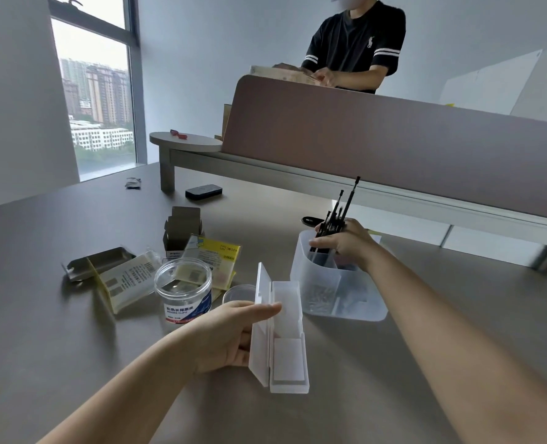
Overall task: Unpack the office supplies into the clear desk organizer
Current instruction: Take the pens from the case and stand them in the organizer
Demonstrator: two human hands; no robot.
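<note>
The clear desk organizer (358, 302) stands on the brown desk right of centre, with small metal clips in a front compartment. My right hand (345, 243) grips a bundle of black pens (337, 216) over the organizer's tall back compartment, their lower ends inside it. My left hand (230, 334) holds the raised lid of a frosted plastic pen case (286, 334), which lies open in front of the organizer and looks empty.
An open clear jar (184, 288) labelled binder clips stands left of the case, its lid (238, 293) beside it. Yellow sticky-note packs (212, 257), opened packaging (118, 274) and a small cardboard box (182, 227) lie behind. A brown partition (393, 139) and another person (355, 46) are beyond.
</note>
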